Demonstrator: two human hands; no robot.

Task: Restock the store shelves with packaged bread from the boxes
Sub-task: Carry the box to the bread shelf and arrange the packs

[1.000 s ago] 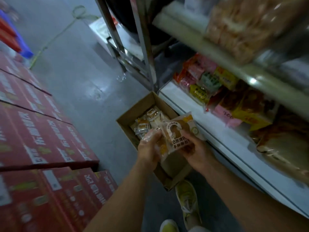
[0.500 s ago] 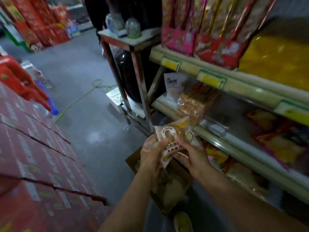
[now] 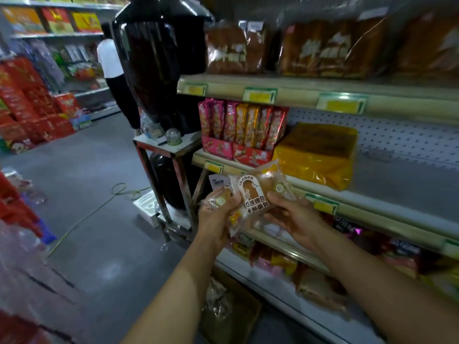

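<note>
Grey shop flooring (image 3: 94,194) stretches off to the left of the shelf unit (image 3: 347,202), whose cream-edged tiers carry yellow price tags along their fronts. You stand just in front of that unit, both forearms raised before its middle tier.

Your left hand (image 3: 216,217) grips a clear-wrapped bread packet (image 3: 219,198), fingers curled round its lower part. Your right hand (image 3: 295,219) grasps a second bread packet with a brown label (image 3: 255,194), thumb on its front and the fingers curled behind it. The two packets overlap, just in front of the unit's middle-tier edge and not resting on it.

On that tier, behind the packets, upright pink and gold snack packs (image 3: 243,127) stand in their display trays, and a yellow-wrapped loaf (image 3: 318,155) lies just beside them to the right. One tier up sit large bagged loaves (image 3: 236,48). Below your hands the lower tiers hold mixed packets, too blurred to name.

At the foot of the unit, under your left forearm, an open cardboard box (image 3: 231,311) sits on the floor; its contents are dim.

Against the unit's left end stands a metal stand (image 3: 164,175) with a big dark jar (image 3: 159,63) on top and another beneath. Across the aisle from the unit are stacked red cartons (image 3: 27,105), and a person in a white top (image 3: 109,58) stands by the far shelves.
</note>
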